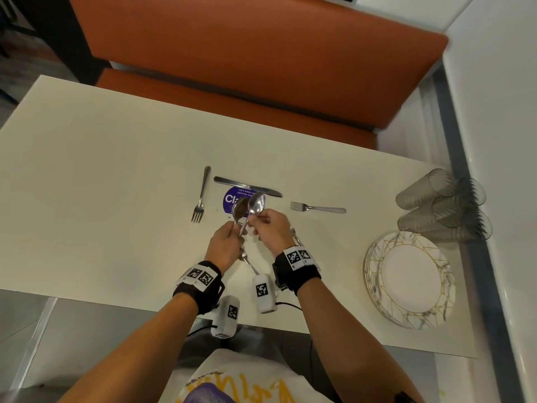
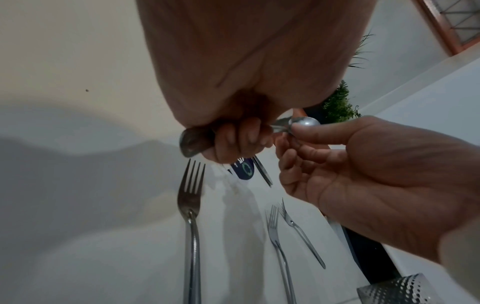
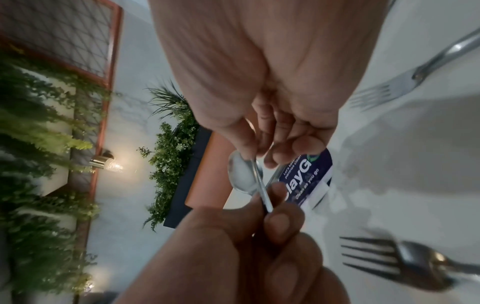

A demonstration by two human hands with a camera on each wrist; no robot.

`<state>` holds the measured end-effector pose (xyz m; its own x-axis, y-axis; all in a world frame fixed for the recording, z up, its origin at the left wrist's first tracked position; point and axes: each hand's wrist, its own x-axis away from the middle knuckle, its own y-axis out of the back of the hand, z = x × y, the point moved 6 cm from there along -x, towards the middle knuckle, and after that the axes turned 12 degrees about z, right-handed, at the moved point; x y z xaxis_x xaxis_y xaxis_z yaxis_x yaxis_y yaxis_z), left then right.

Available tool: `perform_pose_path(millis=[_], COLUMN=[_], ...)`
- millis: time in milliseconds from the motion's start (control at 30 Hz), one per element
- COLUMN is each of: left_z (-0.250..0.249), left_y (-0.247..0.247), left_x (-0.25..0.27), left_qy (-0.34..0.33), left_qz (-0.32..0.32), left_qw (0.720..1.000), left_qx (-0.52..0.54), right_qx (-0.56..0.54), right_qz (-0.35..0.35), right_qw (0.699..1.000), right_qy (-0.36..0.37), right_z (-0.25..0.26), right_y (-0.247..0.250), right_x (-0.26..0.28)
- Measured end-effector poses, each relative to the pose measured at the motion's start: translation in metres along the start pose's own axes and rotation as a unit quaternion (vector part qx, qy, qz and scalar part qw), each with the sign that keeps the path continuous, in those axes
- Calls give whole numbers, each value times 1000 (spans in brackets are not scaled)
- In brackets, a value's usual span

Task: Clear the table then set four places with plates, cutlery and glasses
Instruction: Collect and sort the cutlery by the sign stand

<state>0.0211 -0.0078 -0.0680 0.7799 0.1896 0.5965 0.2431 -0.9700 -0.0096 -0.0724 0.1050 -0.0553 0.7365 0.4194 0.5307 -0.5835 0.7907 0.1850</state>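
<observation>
Head view showed the right hand (image 1: 271, 228) pinching a spoon (image 1: 255, 205) and the left hand (image 1: 225, 242) gripping spoons (image 1: 239, 209) above the table (image 1: 116, 184), a knife (image 1: 247, 187), forks (image 1: 200, 196), plates (image 1: 409, 279) and glasses (image 1: 436, 205) nearby.

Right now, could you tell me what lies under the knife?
The knife rests on the table, its blade crossing the purple sticker's far edge. The spoons hide more of the sticker.
</observation>
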Motion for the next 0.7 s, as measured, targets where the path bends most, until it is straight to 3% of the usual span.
perform_pose_path(millis=[167, 333, 533, 700], left_z=[1, -2, -1, 0], left_y=[-2, 0, -3, 6], left_x=[4, 0, 4, 5], left_qy=[11, 17, 64, 71], left_qz=[16, 61, 118, 129], left_qw=[999, 995, 973, 964], left_qx=[35, 74, 186, 223], right_qx=[7, 16, 105, 115], right_qz=[-76, -44, -80, -44], right_qw=[996, 997, 986, 988], right_qy=[46, 58, 102, 93], right_z=[19, 19, 27, 34], right_y=[27, 15, 9, 1], right_x=[-8, -9, -2, -13])
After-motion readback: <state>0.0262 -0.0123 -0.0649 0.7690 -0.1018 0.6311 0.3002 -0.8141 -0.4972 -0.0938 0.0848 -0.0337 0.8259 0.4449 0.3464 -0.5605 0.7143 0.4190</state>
